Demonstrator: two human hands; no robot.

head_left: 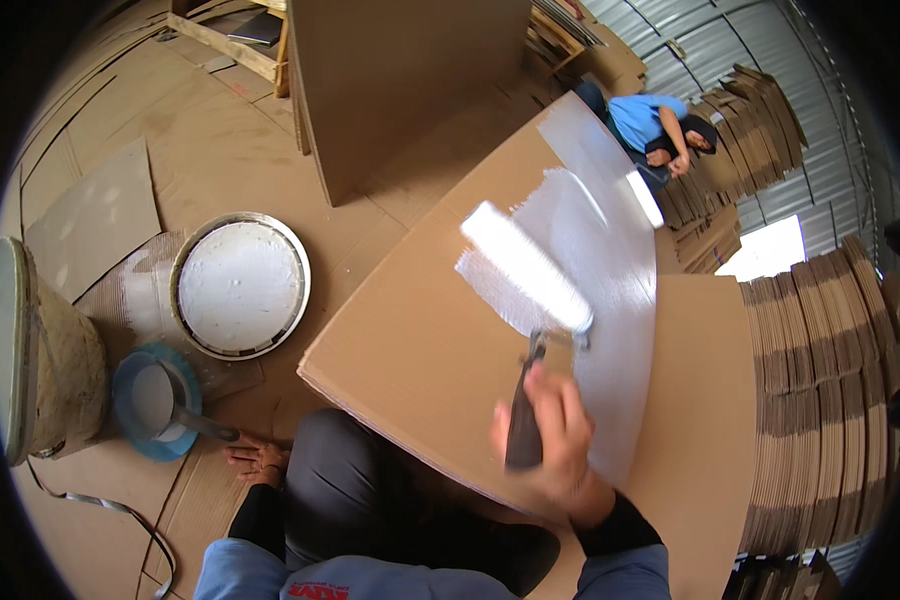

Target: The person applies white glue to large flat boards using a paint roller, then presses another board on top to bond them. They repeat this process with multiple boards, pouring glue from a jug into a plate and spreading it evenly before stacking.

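My right hand (567,440) is closed round the dark handle of a paint roller (526,266). The roller's white sleeve lies against a large brown cardboard sheet (400,335) in front of me. A wet whitish coat (615,290) covers the sheet's right side and far end, with a ragged edge beside the roller. My left hand (257,461) rests on the cardboard-covered floor by my knee, fingers apart and holding nothing. Close to it is the handle of a small pan (157,398) with white liquid, set in a blue basin (122,385).
A round tray of white paint (240,285) sits left of the sheet, behind a stained bucket (65,370). Across the sheet, a person in blue (642,120) is beside another white roller (645,200). Cardboard stacks (820,400) line the right; a tall board (410,90) stands behind.
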